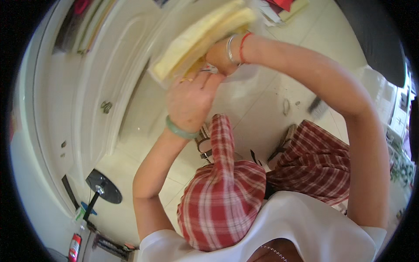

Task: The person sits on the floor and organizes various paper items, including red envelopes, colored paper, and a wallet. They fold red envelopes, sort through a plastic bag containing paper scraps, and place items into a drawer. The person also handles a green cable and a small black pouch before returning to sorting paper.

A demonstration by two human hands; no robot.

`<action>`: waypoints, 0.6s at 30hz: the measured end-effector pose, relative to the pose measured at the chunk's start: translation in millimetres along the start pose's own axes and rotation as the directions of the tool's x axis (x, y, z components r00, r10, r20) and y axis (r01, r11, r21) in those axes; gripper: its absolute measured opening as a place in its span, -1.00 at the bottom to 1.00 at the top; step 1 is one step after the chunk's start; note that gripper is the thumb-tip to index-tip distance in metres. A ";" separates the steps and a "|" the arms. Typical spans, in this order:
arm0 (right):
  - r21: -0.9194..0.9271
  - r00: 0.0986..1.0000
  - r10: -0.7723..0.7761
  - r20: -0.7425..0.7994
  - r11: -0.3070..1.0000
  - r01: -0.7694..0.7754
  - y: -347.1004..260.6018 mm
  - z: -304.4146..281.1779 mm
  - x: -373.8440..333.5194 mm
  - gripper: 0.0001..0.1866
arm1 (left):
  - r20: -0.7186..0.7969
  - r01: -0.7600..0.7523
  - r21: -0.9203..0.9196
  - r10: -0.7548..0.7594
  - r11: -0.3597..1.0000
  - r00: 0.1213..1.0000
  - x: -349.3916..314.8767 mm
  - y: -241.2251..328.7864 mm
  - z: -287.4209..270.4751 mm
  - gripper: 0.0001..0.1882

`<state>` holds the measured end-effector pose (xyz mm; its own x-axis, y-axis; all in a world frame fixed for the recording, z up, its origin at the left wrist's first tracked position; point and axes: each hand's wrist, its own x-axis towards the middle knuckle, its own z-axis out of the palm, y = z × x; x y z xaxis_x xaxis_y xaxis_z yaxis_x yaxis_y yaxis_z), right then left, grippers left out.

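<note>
A thick pale yellow slab (198, 37) in what looks like clear plastic wrapping is held up at the top of the view, smeared by motion. My left hand (192, 98), with a green bangle at the wrist, is closed at the slab's lower edge. Right beside it, my right hand (221, 56), wearing a silver bangle and a red cord, grips the same edge with its fingers curled. The two hands touch or nearly touch, and a small whitish bit with coloured marks shows between them. Most fingertips are hidden behind the hands or blurred.
On the left stands a white cabinet (65, 100) with a metal knob (106, 107). A round black stand base (104, 187) rests on the pale tiled floor. Red and white papers (279, 9) lie at the top right. My plaid-covered knees (222, 196) are below my hands.
</note>
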<state>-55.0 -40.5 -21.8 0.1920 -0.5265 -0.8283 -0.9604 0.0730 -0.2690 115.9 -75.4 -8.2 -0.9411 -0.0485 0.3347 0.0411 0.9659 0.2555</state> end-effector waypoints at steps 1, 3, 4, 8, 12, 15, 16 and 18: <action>0.083 0.989 0.035 -0.141 0.996 -0.024 5.3 -0.6 -27.6 -0.58 | -0.007 -0.005 0.001 0.005 1.000 1.000 1.9 3.3 1.6 -0.82; 0.122 0.897 0.019 -0.442 0.992 0.039 13.9 7.8 -75.3 -0.68 | -0.004 0.000 0.008 0.000 1.000 1.000 5.9 6.9 5.3 -0.82; 0.063 0.806 -0.043 -0.591 0.993 0.099 14.5 13.5 -95.4 -0.75 | -0.002 0.009 0.014 -0.009 1.000 1.000 7.1 5.0 5.8 -0.85; 0.407 0.484 0.228 -0.845 0.862 0.303 16.9 68.6 -156.7 -0.77 | 0.003 0.053 0.043 -0.053 0.998 0.999 13.4 2.6 -6.9 -0.85; 0.901 0.673 0.719 -0.174 0.392 -0.186 67.5 247.2 -161.7 -0.37 | 0.046 0.032 0.038 -0.034 0.999 0.998 19.2 18.8 -9.9 -0.69; 0.835 0.537 0.843 -0.045 0.326 -0.443 66.7 368.6 -134.3 0.03 | 0.112 0.052 0.078 -0.060 0.996 0.992 18.3 20.8 -15.1 -0.61; 0.842 0.445 0.891 -0.085 0.303 -0.447 58.5 398.5 -116.0 -0.02 | 0.118 0.052 0.102 -0.064 0.993 0.991 16.9 21.3 -18.0 -0.60; 0.892 0.303 0.932 -0.197 0.299 -0.340 30.5 416.8 -90.8 -0.16 | 0.132 0.036 0.150 -0.056 0.988 0.990 14.6 18.6 -20.2 -0.59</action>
<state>-17.5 362.7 -159.7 -0.8773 -0.2584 -0.4045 -0.1724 0.9561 -0.2370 109.7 -63.2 19.8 -0.9780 -0.0686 0.1970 -0.0436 0.9908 0.1285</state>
